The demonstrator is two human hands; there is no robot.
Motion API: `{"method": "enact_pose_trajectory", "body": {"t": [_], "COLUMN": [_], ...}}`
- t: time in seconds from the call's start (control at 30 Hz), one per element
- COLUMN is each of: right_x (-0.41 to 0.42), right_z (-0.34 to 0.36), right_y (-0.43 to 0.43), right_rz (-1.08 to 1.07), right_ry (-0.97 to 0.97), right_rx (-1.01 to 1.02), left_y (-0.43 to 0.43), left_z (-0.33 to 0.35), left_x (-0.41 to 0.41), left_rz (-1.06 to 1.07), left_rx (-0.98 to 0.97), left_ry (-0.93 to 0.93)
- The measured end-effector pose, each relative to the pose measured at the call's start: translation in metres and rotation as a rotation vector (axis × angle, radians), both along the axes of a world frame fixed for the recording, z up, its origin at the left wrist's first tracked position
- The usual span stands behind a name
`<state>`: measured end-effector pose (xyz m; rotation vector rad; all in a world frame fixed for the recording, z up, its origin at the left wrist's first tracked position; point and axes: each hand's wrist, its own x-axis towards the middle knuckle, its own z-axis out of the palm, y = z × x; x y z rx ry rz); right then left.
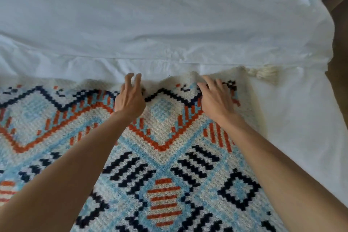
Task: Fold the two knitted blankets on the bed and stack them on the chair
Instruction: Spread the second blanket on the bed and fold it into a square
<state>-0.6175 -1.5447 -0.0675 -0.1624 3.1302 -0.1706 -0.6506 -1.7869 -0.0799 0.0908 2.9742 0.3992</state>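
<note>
A knitted blanket [163,156], cream with light blue, navy and orange geometric patterns, lies spread on the white bed [169,24] and fills the lower part of the view. A cream tassel [263,74] hangs off its far right corner. My left hand [130,98] hovers at the blanket's far edge with its fingers lifted and loosely spread. To its right, my right hand [216,98] rests flat on the far edge near the corner, where the fabric is slightly bunched. Only this one blanket is in view, and no chair shows.
White bedding with soft creases stretches beyond the blanket and to its right. A strip of brown floor or furniture [339,24] shows past the bed's right edge.
</note>
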Motion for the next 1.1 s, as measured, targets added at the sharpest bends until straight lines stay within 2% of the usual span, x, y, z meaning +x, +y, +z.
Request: {"method": "enact_pose_trajectory", "body": {"t": [0.1, 0.17, 0.23, 0.33, 0.43, 0.47, 0.57, 0.63, 0.73, 0.93, 1.1], "right_x": [-0.007, -0.015, -0.024, -0.029, -0.031, -0.032, -0.021, -0.002, 0.044, 0.166, 0.263], "right_z": [-0.004, -0.007, -0.014, -0.019, -0.023, -0.026, -0.032, -0.031, -0.027, -0.027, -0.013], "right_y": [-0.046, -0.074, -0.091, -0.098, -0.094, -0.091, -0.085, -0.082, -0.074, -0.022, 0.015], "right_rz": [0.104, 0.156, 0.120, -0.056, -0.096, -0.092, -0.044, -0.044, -0.122, -0.340, -0.417], "right_ry": [0.009, -0.058, -0.164, -0.244, -0.040, -0.018, -0.128, -0.058, 0.029, -0.107, -0.176], "right_rx": [-0.210, -0.229, -0.199, -0.149, -0.190, -0.228, -0.219, -0.226, -0.273, -0.202, -0.162], "left_y": [-0.042, -0.073, -0.099, -0.114, -0.113, -0.112, -0.103, -0.092, -0.062, 0.037, 0.106], "left_z": [0.003, 0.004, 0.001, -0.006, -0.005, -0.004, -0.006, -0.008, -0.011, -0.012, -0.005], "left_x": [-0.020, -0.029, -0.032, -0.029, -0.028, -0.028, -0.016, -0.003, 0.026, 0.105, 0.169], "left_rz": [0.110, 0.154, 0.140, 0.111, 0.125, 0.115, 0.076, 0.072, -0.055, -0.249, -0.433], "left_rx": [-0.136, -0.190, -0.215, -0.185, -0.040, 0.014, 0.030, -0.044, -0.094, -0.022, -0.057], "left_ry": [-0.052, -0.106, -0.177, -0.181, 0.085, 0.123, 0.004, -0.017, 0.031, 0.038, -0.072]}}
